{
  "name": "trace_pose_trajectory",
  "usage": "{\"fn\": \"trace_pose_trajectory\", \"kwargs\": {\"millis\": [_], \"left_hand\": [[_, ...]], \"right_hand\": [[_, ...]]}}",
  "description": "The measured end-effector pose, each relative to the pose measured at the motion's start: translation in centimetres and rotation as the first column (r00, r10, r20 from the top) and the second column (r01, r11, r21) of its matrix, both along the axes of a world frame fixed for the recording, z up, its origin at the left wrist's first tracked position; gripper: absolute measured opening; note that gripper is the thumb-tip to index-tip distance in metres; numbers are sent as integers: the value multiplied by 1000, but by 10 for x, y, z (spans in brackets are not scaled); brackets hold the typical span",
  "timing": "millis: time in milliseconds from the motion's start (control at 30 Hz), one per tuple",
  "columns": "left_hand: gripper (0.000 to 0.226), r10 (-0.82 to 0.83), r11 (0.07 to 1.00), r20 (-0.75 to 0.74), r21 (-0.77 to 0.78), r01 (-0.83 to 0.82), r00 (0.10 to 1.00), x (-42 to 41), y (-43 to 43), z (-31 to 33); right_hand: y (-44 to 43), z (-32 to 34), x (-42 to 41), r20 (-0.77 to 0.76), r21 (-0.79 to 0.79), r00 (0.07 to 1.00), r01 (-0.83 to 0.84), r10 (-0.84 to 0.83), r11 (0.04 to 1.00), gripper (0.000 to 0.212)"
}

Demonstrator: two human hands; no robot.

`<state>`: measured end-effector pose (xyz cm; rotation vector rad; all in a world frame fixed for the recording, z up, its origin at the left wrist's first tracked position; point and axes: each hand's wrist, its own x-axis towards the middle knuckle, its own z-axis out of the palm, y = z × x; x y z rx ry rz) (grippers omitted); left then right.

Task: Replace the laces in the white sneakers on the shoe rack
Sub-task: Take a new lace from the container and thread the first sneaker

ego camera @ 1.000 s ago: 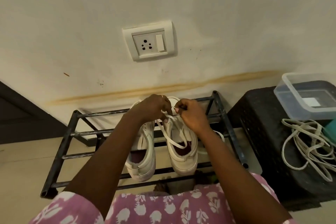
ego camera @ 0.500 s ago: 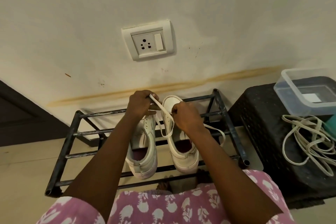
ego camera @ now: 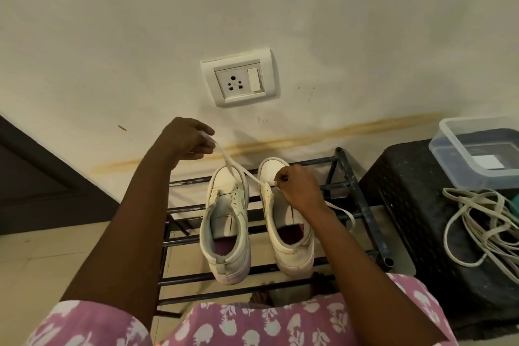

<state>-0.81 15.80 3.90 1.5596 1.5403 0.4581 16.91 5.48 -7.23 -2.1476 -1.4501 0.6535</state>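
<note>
Left hand (ego camera: 186, 139) pinches flat white lace (ego camera: 238, 170), taut toward centre frame; right hand (ego camera: 299, 191) grips it at right sneaker (ego camera: 289, 230); left sneaker (ego camera: 226, 227) unlaced.

Two white high-top sneakers on a black metal-bar shoe rack, one flat white lace stretched between two hands.

The sneakers stand side by side across the shoe rack (ego camera: 314, 161) bars, toes toward the wall, heels toward the person, dark reddish insoles showing. The left sneaker (ego camera: 224, 227) has its tongue and eyelet row exposed. The lace (ego camera: 241, 174) runs taut from the raised left hand's (ego camera: 186, 140) pinch, over that toe, to the front eyelets of the right sneaker (ego camera: 292, 236), where the right hand (ego camera: 297, 188) pinches it; its other end trails right over the bars.
</note>
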Motion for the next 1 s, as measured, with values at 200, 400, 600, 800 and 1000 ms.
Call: {"fn": "trace_pose_trajectory", "kwargs": {"millis": [200,400,600,800,1000], "left_hand": [[40,-28,925,-384,341,170,923,40,-38,-24],[43,-152,988,-346,-28,152,926,74,-65,-73],[24,-50,998,-296,16,57,954,74,-70,-88],[16,91,995,-112,53,-86,989,62,-72,-103],[19,179,980,-82,103,-170,980,60,-62,-118]], "right_hand": [[1,2,3,-36,13,999,9,-9,1000,25],[4,4,6,-84,-16,996,21,-23,1000,27],[3,9,3,-22,-22,1000,11,-11,1000,28],[-7,8,-14,164,19,981,-106,102,994,25],[-5,5,-16,94,46,992,-84,80,995,22]]}}
